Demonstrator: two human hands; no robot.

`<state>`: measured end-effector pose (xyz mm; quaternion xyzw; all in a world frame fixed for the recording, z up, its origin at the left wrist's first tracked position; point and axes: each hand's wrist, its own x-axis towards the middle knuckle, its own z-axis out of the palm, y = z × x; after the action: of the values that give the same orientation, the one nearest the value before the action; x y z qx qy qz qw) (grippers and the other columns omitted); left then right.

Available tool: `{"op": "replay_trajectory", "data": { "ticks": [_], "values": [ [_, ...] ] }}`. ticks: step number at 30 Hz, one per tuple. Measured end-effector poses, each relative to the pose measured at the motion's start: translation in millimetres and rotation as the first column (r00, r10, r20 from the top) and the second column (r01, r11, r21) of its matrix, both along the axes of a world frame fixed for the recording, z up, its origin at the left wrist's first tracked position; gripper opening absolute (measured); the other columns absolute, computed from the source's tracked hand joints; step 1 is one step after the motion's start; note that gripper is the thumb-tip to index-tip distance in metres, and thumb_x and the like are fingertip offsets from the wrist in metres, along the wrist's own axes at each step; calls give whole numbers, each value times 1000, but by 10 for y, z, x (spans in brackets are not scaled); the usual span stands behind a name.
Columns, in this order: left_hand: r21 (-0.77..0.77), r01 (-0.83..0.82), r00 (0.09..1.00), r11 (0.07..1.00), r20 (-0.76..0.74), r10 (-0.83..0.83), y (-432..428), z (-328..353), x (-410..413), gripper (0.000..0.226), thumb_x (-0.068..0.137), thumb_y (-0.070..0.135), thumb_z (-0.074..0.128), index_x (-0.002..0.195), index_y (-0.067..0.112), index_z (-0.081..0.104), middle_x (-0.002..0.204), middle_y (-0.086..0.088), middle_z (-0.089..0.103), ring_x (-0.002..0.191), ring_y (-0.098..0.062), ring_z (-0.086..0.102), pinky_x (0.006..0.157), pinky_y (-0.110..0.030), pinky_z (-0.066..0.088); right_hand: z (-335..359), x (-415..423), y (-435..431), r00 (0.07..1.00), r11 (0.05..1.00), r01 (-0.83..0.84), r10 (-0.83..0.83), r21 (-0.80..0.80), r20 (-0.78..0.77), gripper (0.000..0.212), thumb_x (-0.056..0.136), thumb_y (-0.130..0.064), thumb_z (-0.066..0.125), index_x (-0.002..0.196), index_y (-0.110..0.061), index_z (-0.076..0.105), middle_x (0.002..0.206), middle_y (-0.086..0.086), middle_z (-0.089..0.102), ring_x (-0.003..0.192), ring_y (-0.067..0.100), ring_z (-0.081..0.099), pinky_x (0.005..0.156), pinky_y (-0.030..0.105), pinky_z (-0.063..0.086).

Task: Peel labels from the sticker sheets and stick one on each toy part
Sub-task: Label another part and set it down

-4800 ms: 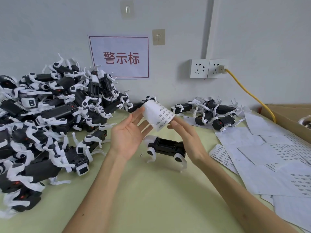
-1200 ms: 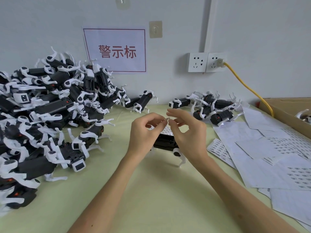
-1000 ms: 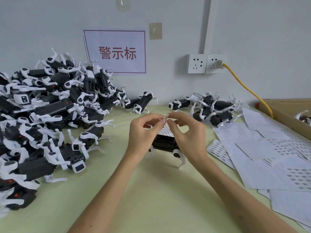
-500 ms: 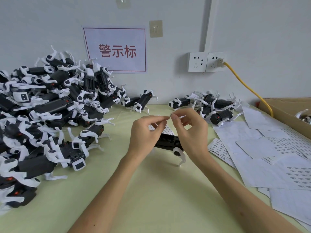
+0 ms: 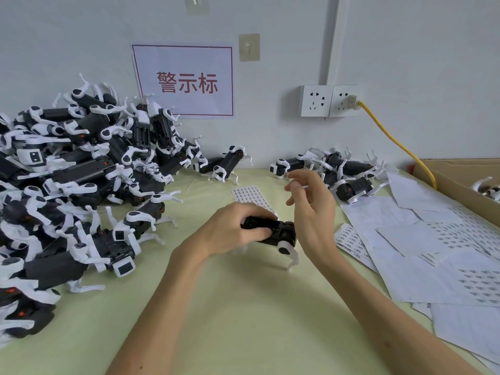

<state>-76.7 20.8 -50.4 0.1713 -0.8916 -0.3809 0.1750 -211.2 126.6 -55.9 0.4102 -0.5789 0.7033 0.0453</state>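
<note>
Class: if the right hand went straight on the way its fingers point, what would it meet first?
Likely the small sticker sheet lying beyond its fingertips; the right hand looks raised, so depth is uncertain.

Bright, even light across the whole scene, soft and seemingly from above, with no hard glare on the pale green surface (image 5: 243, 334). Shadows are faint: just a gentle smudge under the forearms and beneath the toy part (image 5: 281, 231). There's motion blur on the right hand (image 5: 311, 212), its fingertips (image 5: 292, 187) smeared. The left hand (image 5: 232, 231), gripping the toy part, is a touch soft too. Wide-angle bending shows: the wall conduit (image 5: 331, 36) bows, and the pile of toy parts (image 5: 67, 185) stretches at the left edge. Print on the sheets (image 5: 433, 239) is too fine to read. The wall (image 5: 54, 36) dims slightly toward the corners.
</note>
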Motion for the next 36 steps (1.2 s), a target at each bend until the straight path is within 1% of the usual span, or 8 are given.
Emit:
{"op": "replay_trajectory", "data": {
  "ticks": [6, 10, 14, 16, 19, 28, 32, 36],
  "values": [
    [-43, -130, 989, 991, -70, 127, -71, -93, -49, 30, 90, 14, 74, 110, 35, 74, 109, 10, 76, 103, -15, 71, 93, -33, 54, -15, -6, -3, 999, 999, 22, -21, -27, 34, 20, 90, -22, 48, 94, -35, 64, 85, -11, 67, 74, 19, 62, 70, 29, 49],
    [330, -217, 897, 919, -304, 321, -79, -120, -140, 19, 98, 14, 67, 116, 16, 74, 99, -1, 75, 82, -13, 68, 61, -14, 48, 0, -38, 10, 997, 994, 70, -69, -81, 20, 20, 96, -15, 53, 96, -30, 64, 90, -16, 67, 75, 5, 57, 69, 16, 45],
    [846, -2, 841, 533, -286, 458, -114, -121, -153, 28, 97, 25, 67, 117, 6, 73, 102, -11, 70, 86, -20, 65, 85, -27, 53, -7, -23, 19, 999, 996, 38, -41, -81, -27, 12, 97, -16, 59, 98, -26, 66, 90, -12, 66, 75, 1, 56, 68, 9, 41],
    [929, 74, 848, 363, -250, 467, -133, -129, -137, 34, 88, 28, 74, 112, 4, 75, 102, -11, 71, 89, -21, 67, 91, -33, 57, -19, -7, 12, 999, 998, 16, -19, -63, -48, 13, 97, -14, 61, 97, -26, 66, 91, -10, 66, 76, 2, 57, 69, 11, 42],
    [952, 124, 865, 278, -241, 439, -134, -147, -156, 27, 86, 30, 75, 101, 7, 74, 92, -8, 71, 81, -20, 68, 85, -34, 61, -16, -2, -2, 998, 999, -5, 2, -39, -64, 16, 97, -13, 64, 94, -28, 66, 90, -11, 68, 77, 5, 60, 67, 12, 43],
    [904, 222, 882, 366, -346, 319, -29, -182, -231, 39, 93, 21, 65, 126, 1, 66, 118, -14, 69, 109, -27, 64, 99, -39, 47, -30, -69, -43, 983, 981, -177, 173, 80, 52, 15, 95, -13, 68, 84, -23, 70, 82, -9, 72, 76, 16, 69, 68, 22, 52],
    [822, 215, 868, 527, -408, 283, -17, -204, -259, 45, 89, 15, 67, 129, -5, 62, 118, -18, 66, 109, -27, 63, 86, -30, 52, -30, -95, -58, 964, 964, -246, 232, 102, 132, 16, 96, -16, 68, 82, -23, 72, 80, -8, 74, 76, 11, 72, 67, 17, 51],
    [752, 207, 862, 625, -443, 246, 13, -229, -284, 35, 90, 7, 70, 125, 2, 66, 110, -12, 73, 99, -21, 70, 78, -26, 57, -48, -113, -64, 962, 962, -244, 225, 125, 155, 14, 96, -20, 69, 83, -24, 73, 83, -2, 76, 86, 24, 73, 77, 34, 56]
  ]
}}
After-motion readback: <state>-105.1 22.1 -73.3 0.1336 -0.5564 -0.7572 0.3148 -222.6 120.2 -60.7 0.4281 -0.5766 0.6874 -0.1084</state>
